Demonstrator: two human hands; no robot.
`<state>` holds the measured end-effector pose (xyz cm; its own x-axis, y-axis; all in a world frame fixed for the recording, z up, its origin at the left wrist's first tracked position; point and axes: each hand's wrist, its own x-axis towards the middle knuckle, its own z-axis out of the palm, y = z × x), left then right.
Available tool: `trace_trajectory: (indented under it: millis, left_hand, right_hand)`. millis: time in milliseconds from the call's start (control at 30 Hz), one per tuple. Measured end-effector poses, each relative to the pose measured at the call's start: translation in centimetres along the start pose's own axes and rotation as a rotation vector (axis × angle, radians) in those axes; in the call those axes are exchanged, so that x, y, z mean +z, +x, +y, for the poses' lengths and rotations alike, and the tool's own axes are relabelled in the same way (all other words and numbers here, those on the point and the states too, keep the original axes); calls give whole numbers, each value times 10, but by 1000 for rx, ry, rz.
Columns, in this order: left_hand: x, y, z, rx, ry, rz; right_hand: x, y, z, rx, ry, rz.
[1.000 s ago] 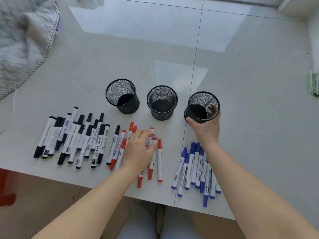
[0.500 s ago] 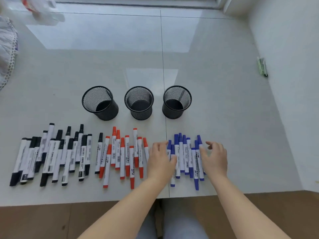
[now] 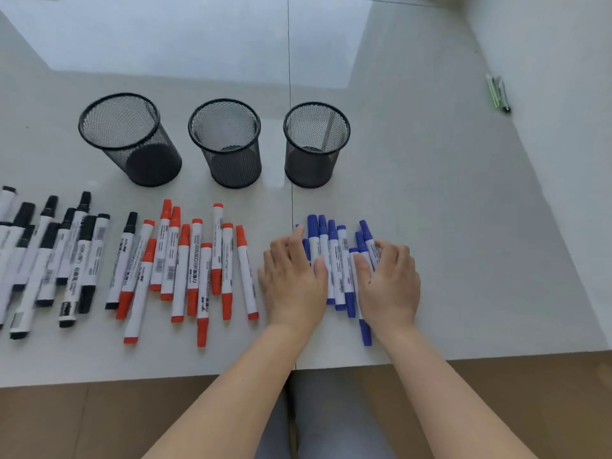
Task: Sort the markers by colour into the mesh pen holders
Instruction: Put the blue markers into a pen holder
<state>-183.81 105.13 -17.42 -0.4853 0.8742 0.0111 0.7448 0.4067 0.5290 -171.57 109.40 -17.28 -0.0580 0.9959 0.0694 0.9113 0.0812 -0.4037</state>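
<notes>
Three black mesh pen holders [image 3: 228, 140] are counted, set in a row. Eleven red markers [image 3: 198, 263] can be counted in the middle group. About eight blue markers [image 3: 334, 256] are made out, though some are hidden under the hands, so the number cannot be fixed. About a dozen black markers [image 3: 66, 256] are seen at the left, the group being cut by the frame edge. Two hands are counted.

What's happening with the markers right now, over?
Left hand and right hand press in on the blue markers, none lifted. Three mesh holders look empty. Path clear.
</notes>
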Motion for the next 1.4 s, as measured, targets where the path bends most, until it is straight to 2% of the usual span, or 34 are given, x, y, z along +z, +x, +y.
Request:
trace_trajectory:
  millis: [100,233,400,600,767,900,1167,1233,1333,1400]
  left_hand:
    - [6,4,0,21,-2,49]
    - [8,9,-1,-43,-68,92]
    - [0,6,4,-145,-78,5]
    - [-11,5,8,-155,2,-32]
    - [-22,13,10,-95,148,-112]
    - [-25,15,8,-110,126,-124]
    - [-28,22,4,-153,54,-173]
    - [-30,25,1,-190,-17,-174]
    - [-39,35,-4,-230,-120,-237]
    - [-45,41,-6,-284,-206,-275]
  right_hand:
    - [4,3,5,-32,-18,34]
    - [9,7,9,-67,-22,55]
    - [3,5,6,-23,-53,-77]
    - [-5,4,-4,-3,-66,-149]
    - [-12,11,-5,34,-28,-220]
    - [-17,18,-1,54,9,-270]
    - [-19,21,-1,-77,-42,-274]
    - [-25,30,3,-31,35,-305]
    - [-39,49,2,117,416,-358]
    - [-51,64,-7,170,642,-336]
